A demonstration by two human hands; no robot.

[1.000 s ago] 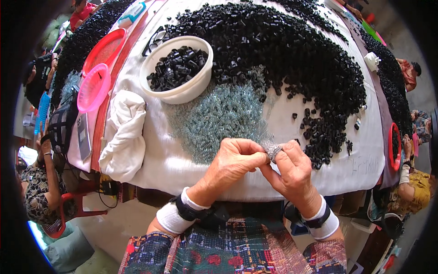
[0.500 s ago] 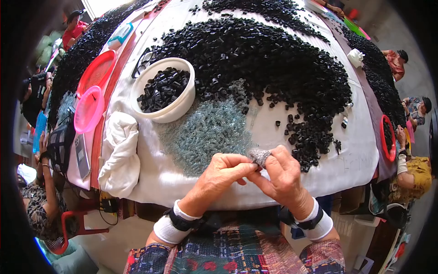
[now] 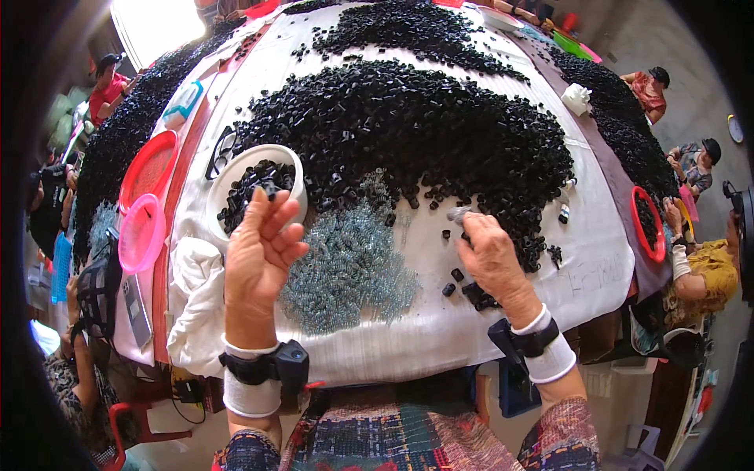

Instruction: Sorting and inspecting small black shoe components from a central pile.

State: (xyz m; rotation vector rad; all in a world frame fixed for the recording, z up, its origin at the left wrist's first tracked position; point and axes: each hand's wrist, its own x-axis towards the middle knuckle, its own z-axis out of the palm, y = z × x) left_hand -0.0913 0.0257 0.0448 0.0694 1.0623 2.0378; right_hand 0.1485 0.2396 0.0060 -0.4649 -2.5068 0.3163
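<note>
My left hand (image 3: 261, 255) is raised at the near side of a white bowl (image 3: 298, 177) heaped with black parts. Its fingers are apart, palm turned right. A small black cylindrical part (image 3: 270, 189) shows right at the fingertips; contact cannot be made out. My right hand (image 3: 495, 255) hovers by the near edge of a large pile of black parts (image 3: 424, 118), thumb and forefinger apart. A grey cover (image 3: 458, 213) wraps that forefinger's tip. Between the hands lies a heap of small clear bluish coils, like springs (image 3: 345, 267).
A crumpled white cloth (image 3: 196, 302) lies left of the coils, beside a phone (image 3: 136, 310). Pink (image 3: 142, 265) and red (image 3: 126, 187) trays stand farther left. Loose black parts (image 3: 475, 294) lie near my right wrist. Other people sit along both side tables.
My hands were together over the near table edge, fingertips meeting at the grey cover. Now they are apart: the left has moved to the bowl, the right toward the black pile.
</note>
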